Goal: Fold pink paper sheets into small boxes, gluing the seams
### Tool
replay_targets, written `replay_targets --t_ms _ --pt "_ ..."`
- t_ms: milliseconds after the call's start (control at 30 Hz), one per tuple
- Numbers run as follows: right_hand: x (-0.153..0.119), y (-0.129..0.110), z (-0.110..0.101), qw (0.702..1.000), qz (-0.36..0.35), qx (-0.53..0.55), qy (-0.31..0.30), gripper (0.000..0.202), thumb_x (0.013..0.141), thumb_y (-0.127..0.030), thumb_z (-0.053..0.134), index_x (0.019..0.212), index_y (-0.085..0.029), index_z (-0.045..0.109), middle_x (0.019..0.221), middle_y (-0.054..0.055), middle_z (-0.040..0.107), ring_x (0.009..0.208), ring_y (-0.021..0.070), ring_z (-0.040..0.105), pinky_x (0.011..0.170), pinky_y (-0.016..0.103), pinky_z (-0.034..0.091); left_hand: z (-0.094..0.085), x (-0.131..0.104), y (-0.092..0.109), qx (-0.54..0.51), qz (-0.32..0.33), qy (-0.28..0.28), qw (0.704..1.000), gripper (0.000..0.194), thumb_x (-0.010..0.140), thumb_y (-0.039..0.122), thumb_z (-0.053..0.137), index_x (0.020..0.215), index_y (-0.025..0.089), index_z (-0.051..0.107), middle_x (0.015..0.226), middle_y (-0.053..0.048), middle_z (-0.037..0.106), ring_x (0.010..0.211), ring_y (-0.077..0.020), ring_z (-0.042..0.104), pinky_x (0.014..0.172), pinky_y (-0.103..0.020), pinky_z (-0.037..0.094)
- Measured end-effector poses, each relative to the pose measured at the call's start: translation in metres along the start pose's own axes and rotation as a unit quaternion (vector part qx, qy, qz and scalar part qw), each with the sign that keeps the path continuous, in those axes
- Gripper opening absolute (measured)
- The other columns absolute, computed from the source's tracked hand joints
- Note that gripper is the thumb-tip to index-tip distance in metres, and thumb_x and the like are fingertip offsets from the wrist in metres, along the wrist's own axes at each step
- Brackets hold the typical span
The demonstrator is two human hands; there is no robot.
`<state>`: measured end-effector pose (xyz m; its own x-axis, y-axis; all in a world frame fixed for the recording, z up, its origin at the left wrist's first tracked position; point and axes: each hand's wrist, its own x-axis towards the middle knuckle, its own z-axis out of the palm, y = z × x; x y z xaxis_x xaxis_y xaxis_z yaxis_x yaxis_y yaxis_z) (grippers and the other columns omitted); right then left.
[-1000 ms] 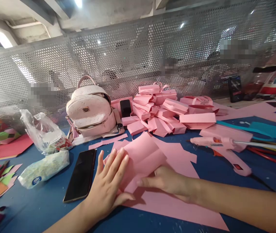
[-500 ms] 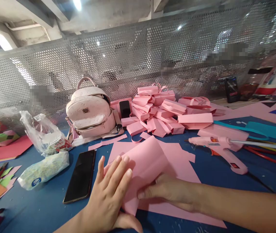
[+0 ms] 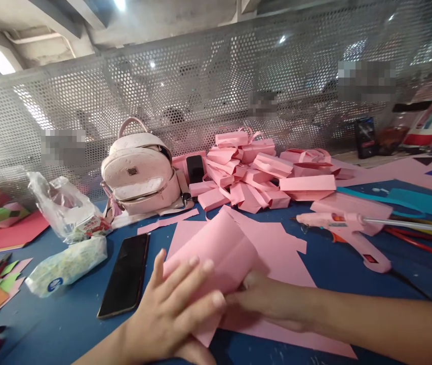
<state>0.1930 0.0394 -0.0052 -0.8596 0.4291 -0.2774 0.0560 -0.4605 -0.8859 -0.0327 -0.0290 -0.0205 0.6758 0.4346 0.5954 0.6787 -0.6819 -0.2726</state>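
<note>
A piece of pink paper (image 3: 225, 243), curved over into a fold, is between my hands at the front of the table. My left hand (image 3: 178, 309) lies against its near left side with the fingers spread. My right hand (image 3: 265, 299) grips the paper's right edge; some of its fingers are hidden behind or under the sheet. Beneath, a larger flat pink sheet (image 3: 284, 263) rests on the blue table (image 3: 67, 324). Left of my left hand lies a black phone (image 3: 124, 276).
Folded pink paper pieces (image 3: 249, 172) are heaped at the back, beside a pink backpack (image 3: 138, 172). On the right lies a pink glue gun (image 3: 347, 233) with its cord. A tissue pack (image 3: 67, 266) and a plastic bag (image 3: 64, 208) are at left. Perforated metal (image 3: 200, 91) stands behind.
My left hand has slid slightly right across the folded paper, its fingertips now nearer my right hand. The fold's top has tipped a little left.
</note>
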Motion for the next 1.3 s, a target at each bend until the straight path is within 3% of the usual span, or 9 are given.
replay_targets --t_ms 133,300,433,533,633,867,1033,1167,1300 --pt "0.003 0.000 -0.010 1.000 0.010 0.020 0.007 0.050 0.065 -0.037 0.088 0.109 -0.016 0.073 0.099 0.007 0.072 0.100 0.0211 0.065 0.098 0.037 0.047 0.001 0.009 -0.012 -0.087 -0.094 -0.015 0.992 0.129 0.066 0.083 0.057 0.157 0.011 0.000 0.146 -0.026 0.049 0.143 -0.0395 0.035 0.120 -0.057 0.000" --pt "0.005 -0.004 -0.020 0.999 0.001 0.049 -0.001 0.052 0.069 -0.033 0.086 0.115 -0.017 0.069 0.107 0.007 0.070 0.103 0.0207 0.063 0.094 0.032 0.048 0.004 0.012 -0.018 -0.201 -0.224 0.015 0.954 0.127 0.059 0.073 0.073 0.158 0.026 0.009 0.159 -0.022 0.029 0.145 -0.0439 0.027 0.117 -0.066 0.012" --pt "0.007 -0.002 -0.023 0.997 -0.003 0.079 -0.018 0.052 0.069 -0.030 0.087 0.115 -0.017 0.069 0.097 0.004 0.070 0.096 0.0170 0.063 0.083 0.025 0.049 0.006 0.014 -0.024 -0.400 -0.335 -0.005 0.853 0.107 0.056 0.063 0.083 0.148 0.033 0.039 0.148 -0.013 0.050 0.135 -0.0379 0.048 0.110 -0.052 0.040" --pt "0.009 -0.001 -0.024 0.994 -0.013 0.104 -0.014 0.057 0.067 -0.028 0.088 0.119 -0.018 0.067 0.099 0.004 0.069 0.095 0.0172 0.063 0.081 0.025 0.049 0.006 0.016 -0.031 -0.489 -0.397 -0.003 0.777 0.084 0.056 0.057 0.087 0.130 0.025 0.062 0.131 -0.011 0.066 0.122 -0.0348 0.059 0.104 -0.042 0.047" --pt "0.011 -0.002 -0.023 0.992 -0.031 0.124 -0.016 0.056 0.069 -0.028 0.086 0.120 -0.020 0.065 0.106 0.005 0.068 0.103 0.0193 0.062 0.088 0.028 0.048 0.005 0.018 -0.035 -0.518 -0.434 0.012 0.737 0.062 0.063 0.050 0.087 0.114 0.019 0.072 0.112 -0.010 0.073 0.105 -0.0303 0.065 0.091 -0.034 0.052" --pt "0.013 -0.003 -0.022 0.989 -0.062 0.130 -0.017 0.047 0.076 -0.028 0.082 0.119 -0.020 0.066 0.113 0.006 0.068 0.113 0.0209 0.060 0.099 0.031 0.044 0.005 0.021 -0.034 -0.508 -0.466 0.064 0.721 0.021 0.084 0.036 0.073 0.094 0.019 0.080 0.093 -0.007 0.076 0.090 -0.0239 0.066 0.082 -0.032 0.051" --pt "0.014 -0.003 -0.024 0.992 -0.062 0.104 -0.041 0.052 0.074 -0.030 0.083 0.122 -0.018 0.065 0.118 0.008 0.066 0.118 0.0237 0.057 0.099 0.033 0.044 0.007 0.013 -0.038 -0.563 -0.446 0.092 0.689 0.023 0.079 0.044 0.076 0.081 0.021 0.082 0.100 -0.009 0.077 0.096 -0.0282 0.066 0.078 -0.033 0.052" --pt "0.014 -0.003 -0.024 0.994 -0.057 0.089 -0.041 0.050 0.074 -0.034 0.083 0.119 -0.018 0.067 0.117 0.008 0.066 0.116 0.0236 0.057 0.098 0.033 0.044 0.003 0.016 -0.035 -0.571 -0.430 0.019 0.699 0.047 0.086 0.058 0.062 0.107 0.019 0.078 0.115 -0.010 0.073 0.103 -0.0302 0.065 0.088 -0.036 0.051" --pt "0.013 -0.004 -0.023 0.993 -0.059 0.083 -0.054 0.046 0.076 -0.035 0.081 0.116 -0.015 0.068 0.112 0.009 0.067 0.110 0.0219 0.061 0.096 0.031 0.045 -0.003 0.023 -0.031 -0.575 -0.449 -0.094 0.677 0.064 0.073 0.048 0.079 0.127 0.017 0.065 0.113 -0.008 0.073 0.098 -0.0285 0.066 0.080 -0.030 0.054"
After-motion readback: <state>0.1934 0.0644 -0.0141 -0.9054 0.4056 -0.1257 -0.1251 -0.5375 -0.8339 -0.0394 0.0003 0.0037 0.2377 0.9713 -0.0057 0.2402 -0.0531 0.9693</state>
